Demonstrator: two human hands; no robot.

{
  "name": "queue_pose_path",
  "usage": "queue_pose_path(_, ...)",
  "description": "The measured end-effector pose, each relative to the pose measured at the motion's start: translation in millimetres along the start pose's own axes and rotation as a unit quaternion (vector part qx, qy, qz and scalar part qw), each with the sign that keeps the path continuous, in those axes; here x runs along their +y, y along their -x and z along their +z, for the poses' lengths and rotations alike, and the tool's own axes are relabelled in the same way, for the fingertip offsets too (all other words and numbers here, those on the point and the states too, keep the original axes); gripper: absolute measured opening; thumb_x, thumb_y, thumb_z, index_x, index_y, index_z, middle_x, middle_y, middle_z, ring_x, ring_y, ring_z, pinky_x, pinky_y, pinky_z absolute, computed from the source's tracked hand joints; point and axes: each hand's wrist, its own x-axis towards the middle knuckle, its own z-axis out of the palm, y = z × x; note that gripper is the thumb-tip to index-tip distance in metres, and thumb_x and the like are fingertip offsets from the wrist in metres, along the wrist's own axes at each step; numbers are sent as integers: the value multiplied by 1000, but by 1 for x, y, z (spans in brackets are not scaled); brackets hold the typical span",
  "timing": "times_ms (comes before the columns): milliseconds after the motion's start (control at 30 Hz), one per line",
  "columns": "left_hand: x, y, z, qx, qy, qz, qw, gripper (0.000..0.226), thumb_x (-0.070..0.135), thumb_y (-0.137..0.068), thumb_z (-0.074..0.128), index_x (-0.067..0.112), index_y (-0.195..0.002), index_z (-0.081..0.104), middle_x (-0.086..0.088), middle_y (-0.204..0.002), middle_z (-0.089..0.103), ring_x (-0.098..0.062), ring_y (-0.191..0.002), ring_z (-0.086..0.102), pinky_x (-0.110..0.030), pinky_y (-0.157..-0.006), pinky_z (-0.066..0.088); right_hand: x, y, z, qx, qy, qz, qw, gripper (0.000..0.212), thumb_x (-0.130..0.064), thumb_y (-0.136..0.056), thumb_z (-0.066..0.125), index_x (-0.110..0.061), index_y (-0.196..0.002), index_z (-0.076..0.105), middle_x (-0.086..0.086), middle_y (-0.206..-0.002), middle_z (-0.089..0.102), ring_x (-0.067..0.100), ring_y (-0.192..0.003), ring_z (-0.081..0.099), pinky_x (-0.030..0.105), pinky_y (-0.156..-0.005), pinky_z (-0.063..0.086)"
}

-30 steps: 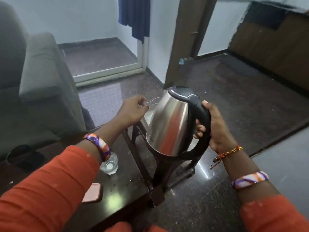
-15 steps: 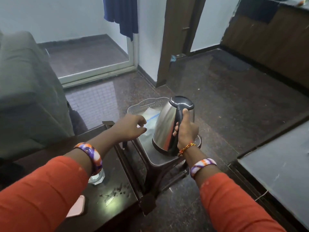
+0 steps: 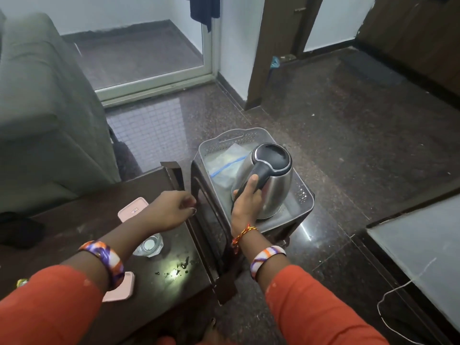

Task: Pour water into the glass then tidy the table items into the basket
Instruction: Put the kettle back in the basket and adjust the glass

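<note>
A steel kettle (image 3: 271, 183) with a black lid and handle stands inside the grey plastic basket (image 3: 302, 195), which rests on a small dark stool. My right hand (image 3: 246, 197) is wrapped around the kettle's handle. A clear plastic bag (image 3: 225, 168) with a blue stripe lies in the basket behind the kettle. My left hand (image 3: 169, 210) hovers over the dark table (image 3: 74, 220) near its right edge, fingers loosely curled and holding nothing. A glass (image 3: 149, 245) with water stands on the table, partly hidden by my left forearm.
A pink box (image 3: 130, 210) and a pink lid (image 3: 122, 287) lie on the table, with water drops near its front right. A grey sofa (image 3: 44, 108) stands at the left, a black object (image 3: 17, 230) on the table's left, a glass-topped table (image 3: 420, 250) at the right.
The kettle came down from mid-air into the basket. My left hand drew back from the basket to the table's right edge. The camera view tilted further down.
</note>
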Motion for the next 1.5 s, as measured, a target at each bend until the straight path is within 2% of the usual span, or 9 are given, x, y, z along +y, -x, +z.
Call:
queue_pose_path(200,-40,18,-2,23,49,-52,997,24,14,-84,59,6,-106,66,-11,-109,69,-25,-106,62,-28,-92,44,9,6,0,0,5,-8,1000,60,-50,-92,35,-5,-128,49,15,-134,55,29,-125,49,36,-106,38)
queue_pose_path(333,-82,38,2,26,125,-129,983,23,9,-84,57,1,-104,67,-16,-108,69,-28,-104,62,-27,-78,45,32,20,-1,37,81,0,996,74,-69,-72,33,-12,-115,53,15,-123,60,35,-115,54,51,-100,42)
queue_pose_path(467,-139,54,9,12,156,-200,967,17,8,-83,57,3,-95,68,-16,-88,66,-21,-79,57,-29,-74,42,57,57,-11,60,177,9,982,48,-37,-84,53,-10,-121,39,13,-125,48,34,-121,42,53,-105,32)
queue_pose_path(667,-198,46,21,-16,205,-283,937,11,6,-83,55,3,-88,65,-15,-77,60,-22,-76,55,-44,-80,52,110,90,25,-119,247,18,961,41,-10,-85,54,-11,-123,38,2,-87,50,25,-85,55,43,-89,45)
queue_pose_path(833,-206,24,38,-40,383,-320,866,16,6,-91,47,17,-102,47,-2,-68,49,-12,-58,46,-20,-45,45,152,91,82,-236,316,112,912,43,-21,-89,52,-10,-129,44,4,-98,58,27,-102,58,51,-96,46)
queue_pose_path(967,-212,13,49,-96,488,-298,815,15,14,-94,43,23,-85,50,2,-80,54,-8,-69,50,-21,-65,44,174,87,111,-241,292,169,910,46,-19,-95,41,-10,-140,37,13,-139,48,26,-125,48,47,-105,41)
queue_pose_path(1100,-221,12,55,-115,520,-286,796,20,17,-95,41,20,-82,55,3,-83,60,-8,-76,54,-21,-72,44,176,94,118,-220,246,195,923,37,-4,-95,35,-11,-124,55,13,-111,62,18,-84,59,33,-64,53)
queue_pose_path(1200,-221,21,55,-98,531,-282,793,18,16,-96,40,18,-88,56,-2,-86,60,-10,-74,55,-22,-72,46,170,102,117,-227,242,203,921,38,5,-91,36,-7,-119,59,20,-115,63,24,-89,59,25,-51,51)
queue_pose_path(1500,-229,101,37,22,567,-300,767,20,16,-95,41,19,-83,56,-4,-83,59,-10,-70,54,-19,-62,48,129,169,121,-351,272,172,880,26,5,-90,43,-1,-105,64,28,-107,66,40,-93,66,34,-62,56)
